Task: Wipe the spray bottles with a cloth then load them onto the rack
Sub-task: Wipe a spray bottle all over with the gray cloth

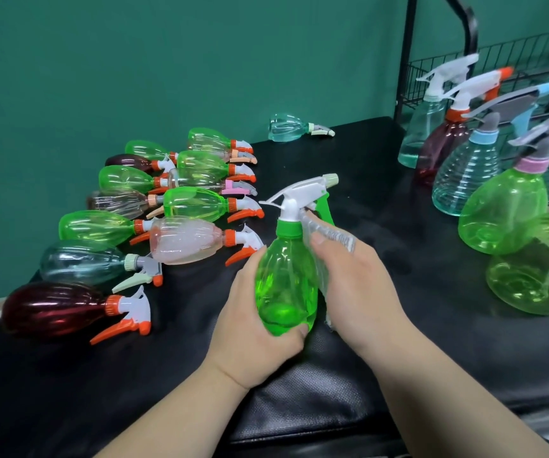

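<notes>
Black bench [398, 292] by a green wall [134, 61] has the green bottle [286, 285] upright between both hands, left hand [253, 325] fingers [250, 269] curled round its bottom, right hand [355, 285] holding the cloth [329, 236] against its right side, rack [431, 77] far right.

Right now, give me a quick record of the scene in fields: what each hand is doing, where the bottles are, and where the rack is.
left hand: grips the green spray bottle low on its body, nozzle up
right hand: holds a pale cloth against that bottle's right side
lying bottles: clustered on the left of the table
teal bottle: lies alone at the back
standing bottles: grouped at the right
rack: black wire, behind the standing bottles
</notes>
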